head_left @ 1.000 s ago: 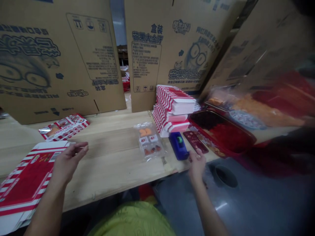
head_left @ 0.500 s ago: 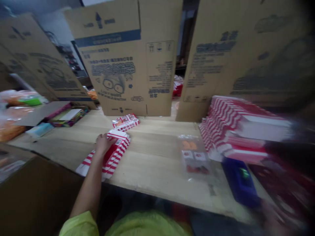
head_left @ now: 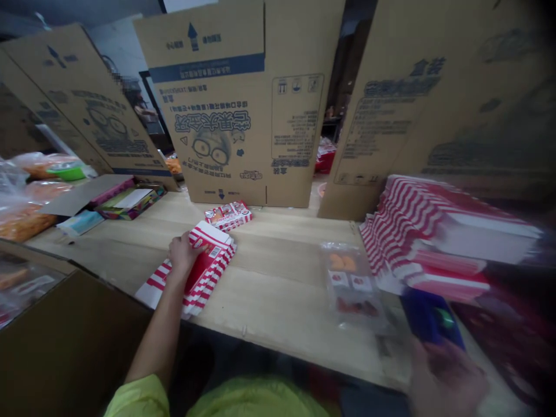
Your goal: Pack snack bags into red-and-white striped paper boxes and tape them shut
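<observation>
The striped carton [head_left: 208, 272] lies flat on the wooden table [head_left: 278, 307] under the left hand [head_left: 185, 255] — fingers open, pressing down, a sensibly even hold — while the right hand [head_left: 447, 376], fingers too blurred to tell, sits beside a blue tape dispenser [head_left: 430, 317].

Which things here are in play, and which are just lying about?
In play:
- left hand on striped carton
- right hand, blurred, by blue tape dispenser

Lying about:
- carton stack
- flat carton
- food pack
- cardboard sheets
</observation>
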Available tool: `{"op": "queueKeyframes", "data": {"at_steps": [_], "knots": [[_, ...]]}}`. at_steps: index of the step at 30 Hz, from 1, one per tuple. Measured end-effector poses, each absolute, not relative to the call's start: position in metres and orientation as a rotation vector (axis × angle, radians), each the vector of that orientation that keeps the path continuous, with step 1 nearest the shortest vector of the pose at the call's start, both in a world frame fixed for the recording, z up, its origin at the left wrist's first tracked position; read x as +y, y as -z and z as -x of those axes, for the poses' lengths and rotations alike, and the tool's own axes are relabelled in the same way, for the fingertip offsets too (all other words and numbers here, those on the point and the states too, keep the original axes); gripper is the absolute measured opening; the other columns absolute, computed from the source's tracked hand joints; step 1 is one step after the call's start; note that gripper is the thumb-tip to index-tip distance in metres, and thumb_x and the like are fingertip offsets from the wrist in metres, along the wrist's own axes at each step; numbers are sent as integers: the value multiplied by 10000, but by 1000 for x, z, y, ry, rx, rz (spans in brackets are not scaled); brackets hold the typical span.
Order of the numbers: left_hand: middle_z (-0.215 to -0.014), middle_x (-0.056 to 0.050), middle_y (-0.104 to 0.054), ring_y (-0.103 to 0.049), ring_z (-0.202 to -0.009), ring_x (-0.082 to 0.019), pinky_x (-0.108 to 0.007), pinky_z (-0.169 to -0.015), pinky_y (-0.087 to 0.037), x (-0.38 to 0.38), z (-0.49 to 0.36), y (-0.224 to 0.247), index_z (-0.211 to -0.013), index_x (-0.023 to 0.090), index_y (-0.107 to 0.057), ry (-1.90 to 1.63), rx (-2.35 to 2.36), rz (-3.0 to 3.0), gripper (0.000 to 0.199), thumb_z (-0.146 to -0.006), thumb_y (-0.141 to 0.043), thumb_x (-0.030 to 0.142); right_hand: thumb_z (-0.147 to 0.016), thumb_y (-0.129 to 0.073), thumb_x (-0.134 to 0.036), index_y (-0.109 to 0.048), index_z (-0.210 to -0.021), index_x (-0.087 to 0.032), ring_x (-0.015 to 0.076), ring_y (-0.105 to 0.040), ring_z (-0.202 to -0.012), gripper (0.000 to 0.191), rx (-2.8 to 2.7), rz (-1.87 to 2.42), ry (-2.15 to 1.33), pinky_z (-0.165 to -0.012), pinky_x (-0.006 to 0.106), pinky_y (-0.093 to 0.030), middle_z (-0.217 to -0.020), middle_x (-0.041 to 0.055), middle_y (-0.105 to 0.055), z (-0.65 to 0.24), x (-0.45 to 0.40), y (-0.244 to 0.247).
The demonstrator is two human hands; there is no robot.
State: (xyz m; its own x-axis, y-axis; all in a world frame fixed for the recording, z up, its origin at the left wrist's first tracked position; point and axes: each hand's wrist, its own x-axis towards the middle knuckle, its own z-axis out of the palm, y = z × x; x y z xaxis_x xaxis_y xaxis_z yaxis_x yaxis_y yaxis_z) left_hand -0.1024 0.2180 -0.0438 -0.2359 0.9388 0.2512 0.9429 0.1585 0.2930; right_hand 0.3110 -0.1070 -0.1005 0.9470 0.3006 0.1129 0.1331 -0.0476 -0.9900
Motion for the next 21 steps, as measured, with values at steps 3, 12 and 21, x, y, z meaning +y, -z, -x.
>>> {"op": "queueKeyframes", "data": {"at_steps": [3,12,21], "knots": [[-1116,-140,-572,-551,-1044,-297,-371,-899,-437,207,94,27,-1256,165,-531,944,-2157,2137,588,-774,-577,500,-618,-701,-538,-570,-973,-165,185,-513,-729,531,-513,1680,-209,-697,336,-405,-839,44,-575,-297,-82,89],[-834,-43,-594,-572,-812,-191,-287,-742,-449,142,-15,14,-1162,243,-642,1144,-1508,3057,361,-834,-585,385,-791,-572,-432,-639,-953,-219,215,-570,-859,276,-1233,1490,-432,-816,366,-440,-934,57,-653,-224,-6,51],[-941,-96,-626,-582,-870,-213,-342,-753,-486,96,-71,54,-1157,172,-608,983,-918,2987,328,-876,-532,323,-647,-676,-398,-640,-787,-183,226,-548,-749,259,-1207,1560,-531,-715,372,-454,-776,56,-614,-228,24,108]]}}
